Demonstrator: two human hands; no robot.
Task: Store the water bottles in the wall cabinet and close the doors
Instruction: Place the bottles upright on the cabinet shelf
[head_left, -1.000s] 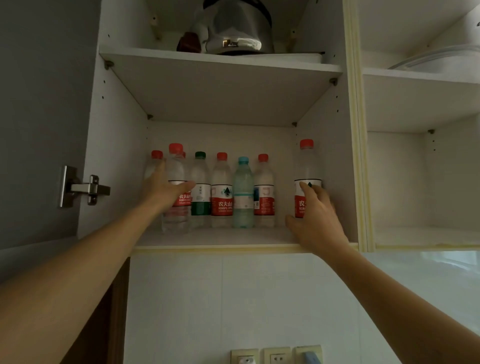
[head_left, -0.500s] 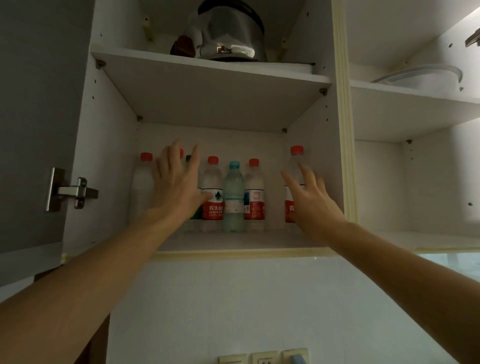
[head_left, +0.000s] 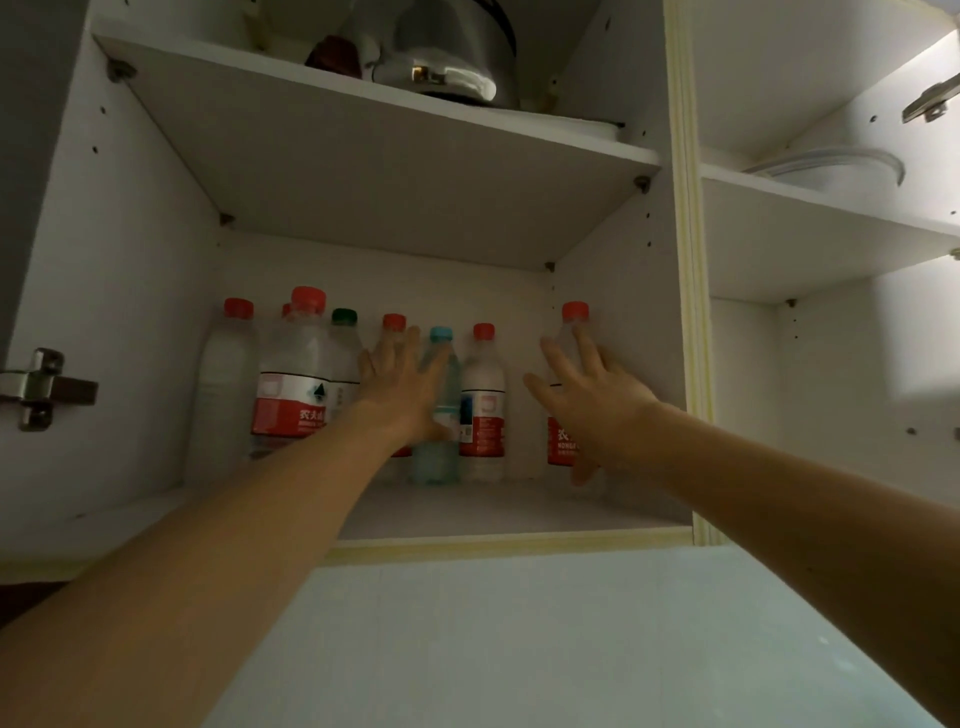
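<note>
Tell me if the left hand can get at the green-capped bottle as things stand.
Probably yes, but awkwardly: the left hand is open beside it, while the front red-label bottle partly covers the green-capped bottle.

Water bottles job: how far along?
Done: the bottles stand on the lower shelf. In hand: nothing; left hand and right hand hover open-fingered in front of the row. Left: closing the doors; the cabinet is open, hinge exposed.

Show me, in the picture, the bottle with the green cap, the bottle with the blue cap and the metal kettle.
green-capped bottle (head_left: 344, 317): head view, on its cap.
blue-capped bottle (head_left: 441, 335): head view, on its cap.
metal kettle (head_left: 452, 57): head view, on its shiny body, upper shelf.
</note>
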